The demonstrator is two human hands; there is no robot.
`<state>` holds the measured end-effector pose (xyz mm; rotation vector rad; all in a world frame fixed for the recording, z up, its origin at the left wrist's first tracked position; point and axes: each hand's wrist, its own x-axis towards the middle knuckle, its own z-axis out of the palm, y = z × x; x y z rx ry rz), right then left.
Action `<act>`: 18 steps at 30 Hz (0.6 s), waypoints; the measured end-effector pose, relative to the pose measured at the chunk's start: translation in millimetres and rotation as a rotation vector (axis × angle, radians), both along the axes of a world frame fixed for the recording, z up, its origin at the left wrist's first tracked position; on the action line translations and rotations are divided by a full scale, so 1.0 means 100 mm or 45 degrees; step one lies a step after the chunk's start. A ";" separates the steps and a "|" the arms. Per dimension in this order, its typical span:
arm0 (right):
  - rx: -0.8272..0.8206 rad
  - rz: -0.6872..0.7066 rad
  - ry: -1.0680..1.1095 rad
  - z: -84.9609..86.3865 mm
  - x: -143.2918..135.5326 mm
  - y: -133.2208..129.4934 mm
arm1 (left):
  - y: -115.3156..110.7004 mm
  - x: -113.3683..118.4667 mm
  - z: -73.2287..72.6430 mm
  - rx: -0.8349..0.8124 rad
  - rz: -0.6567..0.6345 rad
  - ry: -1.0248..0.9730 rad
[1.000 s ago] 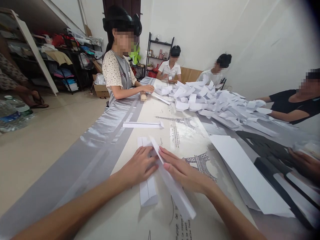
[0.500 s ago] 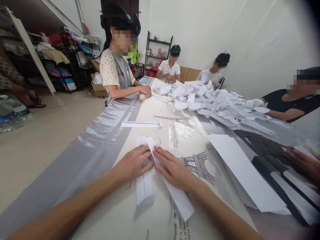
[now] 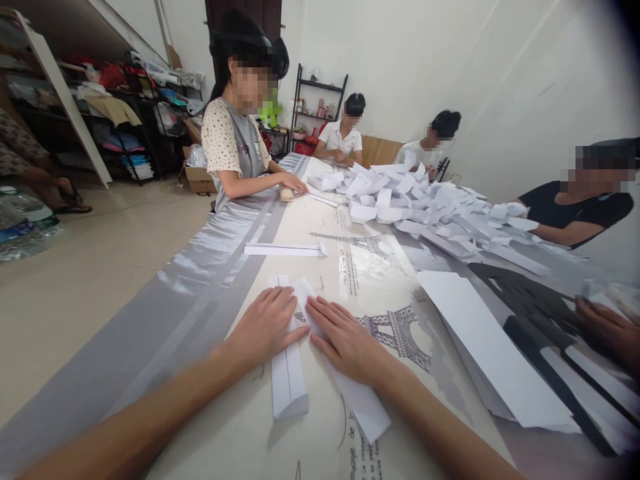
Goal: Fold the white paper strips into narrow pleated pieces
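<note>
The left forearm [image 3: 145, 403] came in from the lower left corner and slanted up to the right, the wrist low over the table [image 3: 240, 400]. The left hand [image 3: 265, 327] lay palm down, its fingers close together, slightly curved and aimed away and to the right. Its thumb stood well out from them, reaching rightward across the left strip [image 3: 289, 387], a folded white paper that lay lengthwise on the table. The strip's far end showed past the fingers, and its near end ran out bare below the thumb. The hand was spread over the paper; no pinch showed.

Beyond the fingers, another strip [image 3: 283, 250] lay crosswise, apart from both hands. The two thumb tips faced each other, near but apart.

Right of that gap, the right strip [image 3: 367, 407] lay aslant on the table, its near end pointing to the lower right. The right hand [image 3: 345, 340] covered its middle, palm down, fingers together and stretched toward the upper left, fingertips near the strip's far end. The thumb was spread leftward, pinching nothing visible; what lay under the palm could not be told. The right forearm [image 3: 440, 407] sloped down to the lower right, beside the stacked sheets [image 3: 493, 347].
</note>
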<state>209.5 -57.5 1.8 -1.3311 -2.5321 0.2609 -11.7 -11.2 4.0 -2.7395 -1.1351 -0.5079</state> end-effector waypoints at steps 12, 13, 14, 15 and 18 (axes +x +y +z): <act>0.012 0.012 -0.021 0.01 -0.02 -0.01 | -0.02 0.00 -0.05 -0.019 -0.046 -0.042; 0.014 0.017 -0.020 0.01 -0.02 0.00 | -0.01 0.00 -0.05 -0.016 -0.051 -0.041; 0.014 0.022 -0.020 0.00 -0.02 0.00 | -0.01 0.00 -0.05 -0.017 -0.053 -0.039; 0.016 0.025 -0.019 0.00 -0.03 0.00 | -0.01 0.00 -0.05 -0.020 -0.053 -0.033; 0.021 0.028 -0.028 0.00 -0.05 0.00 | 0.00 0.00 -0.06 -0.020 -0.044 0.008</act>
